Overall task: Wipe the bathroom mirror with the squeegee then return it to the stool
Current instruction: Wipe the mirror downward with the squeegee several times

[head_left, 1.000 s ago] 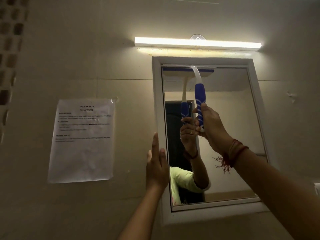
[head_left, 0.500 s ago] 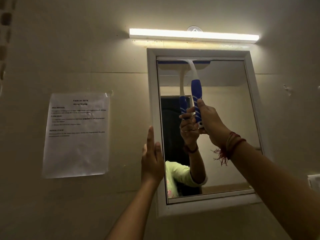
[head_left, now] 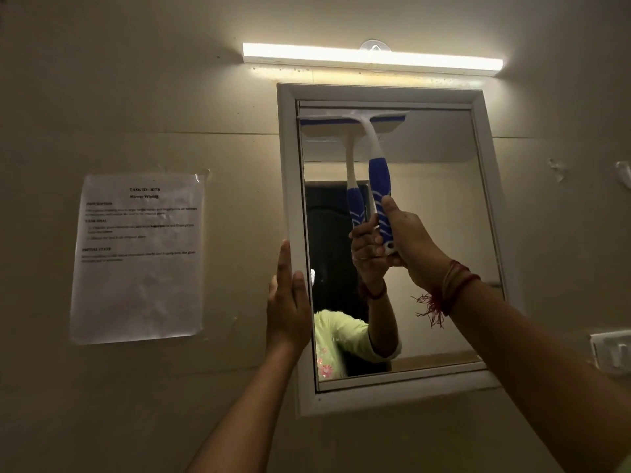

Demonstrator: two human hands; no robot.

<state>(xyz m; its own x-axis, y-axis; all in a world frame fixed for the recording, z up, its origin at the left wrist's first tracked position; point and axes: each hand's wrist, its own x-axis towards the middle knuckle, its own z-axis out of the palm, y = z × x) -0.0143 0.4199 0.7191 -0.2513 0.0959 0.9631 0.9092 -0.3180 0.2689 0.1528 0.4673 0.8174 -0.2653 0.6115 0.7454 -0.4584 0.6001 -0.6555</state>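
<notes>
Head view shows us the squeegee held up against the mirror, its white and blue blade pressed flat on the glass near the top edge, toward the left half of the pane, with the curved white neck running down into a blue handle marked with white waves. We have our right hand wrapped around the lower part of that handle, fingers curled closed tight on it, thumb side toward the glass, and red threads are tied around the wrist. Our left hand lies flat and open against the left side of the white mirror frame, fingers straight and together, gripping nothing. In the glass we see the reflection of the squeegee and of our raised arm in a light green sleeve, with a dark doorway behind. A lit tube light sits on the wall just above the frame. To the left of the mirror a printed paper sheet is stuck to the beige tiled wall; its small text is too blurred for us to read in full. At the far right edge a white fixture is partly in view
</notes>
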